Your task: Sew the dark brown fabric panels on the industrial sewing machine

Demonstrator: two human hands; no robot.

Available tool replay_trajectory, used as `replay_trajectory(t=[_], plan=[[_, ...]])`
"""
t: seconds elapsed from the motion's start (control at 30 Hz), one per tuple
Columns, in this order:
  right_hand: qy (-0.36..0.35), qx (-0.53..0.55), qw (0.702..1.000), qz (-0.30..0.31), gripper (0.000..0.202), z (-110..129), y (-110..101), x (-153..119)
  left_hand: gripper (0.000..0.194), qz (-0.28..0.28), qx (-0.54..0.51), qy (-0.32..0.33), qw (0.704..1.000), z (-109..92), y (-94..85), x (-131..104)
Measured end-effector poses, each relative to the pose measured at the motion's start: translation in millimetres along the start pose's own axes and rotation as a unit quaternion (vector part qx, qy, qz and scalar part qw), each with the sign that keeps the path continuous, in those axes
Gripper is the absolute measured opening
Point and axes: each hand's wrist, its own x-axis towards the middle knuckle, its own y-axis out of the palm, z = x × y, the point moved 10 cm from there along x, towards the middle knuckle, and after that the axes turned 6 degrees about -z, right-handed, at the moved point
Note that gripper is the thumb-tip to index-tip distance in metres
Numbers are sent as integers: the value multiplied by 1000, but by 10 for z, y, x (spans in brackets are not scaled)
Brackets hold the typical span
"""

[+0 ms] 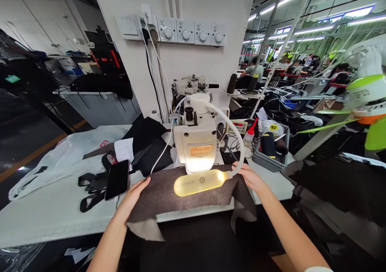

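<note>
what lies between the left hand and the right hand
In the head view, dark brown fabric spans from the left hand to the right hand, with a lit lamp in front of its middle.

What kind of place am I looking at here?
Most likely a sewing workshop: there is a sewing machine on the table, dark cloth at its front, and thread cones behind it to the right.
</note>
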Motion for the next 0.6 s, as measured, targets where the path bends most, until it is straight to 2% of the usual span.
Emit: replay_trajectory(t=[0.2,0.37,0.5,0.6], plan=[[-13,30,999,-5,30,57,93,-46,33,27,-15,-15,999,6,65,2],[11,34,999,-2,29,54,204,-85,31,46,-37,-28,998,-7,114,48],[42,39,998,-12,30,-9,245,-66,31,89,-118,-88,985,-26,178,19],[52,20,998,-13,30,-74,210,-105,41,117,-140,-131,975,5,184,-114]])
